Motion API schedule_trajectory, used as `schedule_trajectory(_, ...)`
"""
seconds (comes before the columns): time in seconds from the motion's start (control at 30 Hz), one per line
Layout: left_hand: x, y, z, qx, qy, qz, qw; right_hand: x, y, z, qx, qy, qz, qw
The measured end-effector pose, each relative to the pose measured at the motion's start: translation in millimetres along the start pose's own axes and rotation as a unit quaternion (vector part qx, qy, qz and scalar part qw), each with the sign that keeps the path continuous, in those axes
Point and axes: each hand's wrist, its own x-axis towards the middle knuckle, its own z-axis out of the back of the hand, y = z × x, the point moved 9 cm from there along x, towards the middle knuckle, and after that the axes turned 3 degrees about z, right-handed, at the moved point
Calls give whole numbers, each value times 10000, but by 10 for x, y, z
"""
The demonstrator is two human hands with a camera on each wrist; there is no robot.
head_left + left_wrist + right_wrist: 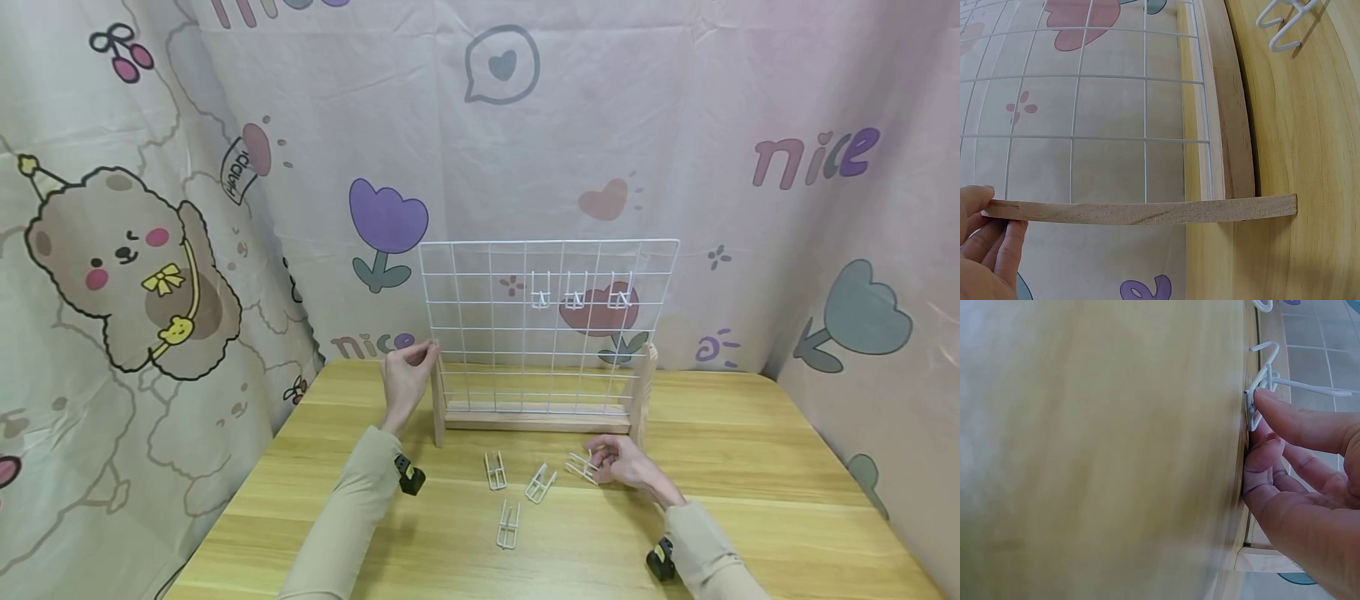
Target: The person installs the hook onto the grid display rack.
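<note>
A white wire grid [521, 342] stands upright in a wooden stand [536, 421] on the table. With thumb and fingers, my left hand [407, 377] pinches the top of the stand's left upright [1116, 212]. Low over the tabletop, in front of the stand's right end, my right hand [626, 462] pinches a white wire hook [1266, 378] by its edge, its prongs pointing away from the fingertips. Three matching hooks hang on the grid's upper right, among them one hook [540, 290] at the left of that row.
Three loose white hooks lie on the wooden table [750, 467]: one hook [495, 471] at the left, another hook [540, 483] in the middle and a nearer hook [507, 525]. A printed curtain [517, 150] hangs behind the table and along its sides.
</note>
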Motion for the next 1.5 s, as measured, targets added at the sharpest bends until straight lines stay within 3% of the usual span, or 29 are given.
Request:
schedule_trajectory(0.67, -8, -7, 7, -39, -14, 52, 10000, -19, -6, -16, 10, 73, -29, 10000)
schedule_trajectory(1.0, -4, -37, 13, 66, -76, -125, 9999, -28, -7, -20, 10, 143, -70, 9999)
schedule_trajectory(1.5, -5, -22, 13, 69, -41, -12, 10000, -20, -11, -8, -10, 111, -114, 9999)
